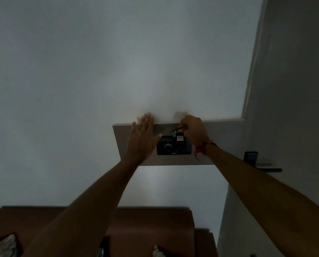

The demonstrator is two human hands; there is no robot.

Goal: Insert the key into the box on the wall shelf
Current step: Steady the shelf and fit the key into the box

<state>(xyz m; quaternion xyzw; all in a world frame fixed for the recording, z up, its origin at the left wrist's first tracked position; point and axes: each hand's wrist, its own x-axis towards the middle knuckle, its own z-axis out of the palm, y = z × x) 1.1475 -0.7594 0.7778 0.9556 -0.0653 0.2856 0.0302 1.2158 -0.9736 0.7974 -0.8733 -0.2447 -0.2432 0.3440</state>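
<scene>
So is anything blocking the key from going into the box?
Nothing visible does. The right hand holds the key just above the box on the shelf. The open left hand is beside it, not between.

A wall shelf carries one dark box with a dial.

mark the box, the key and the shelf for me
box (pixel 170 147): head view, dark front face near the dial.
key (pixel 174 134): head view, pale metal piece hanging above the box's top edge.
shelf (pixel 223 140): head view, bare surface right of the box.
</scene>
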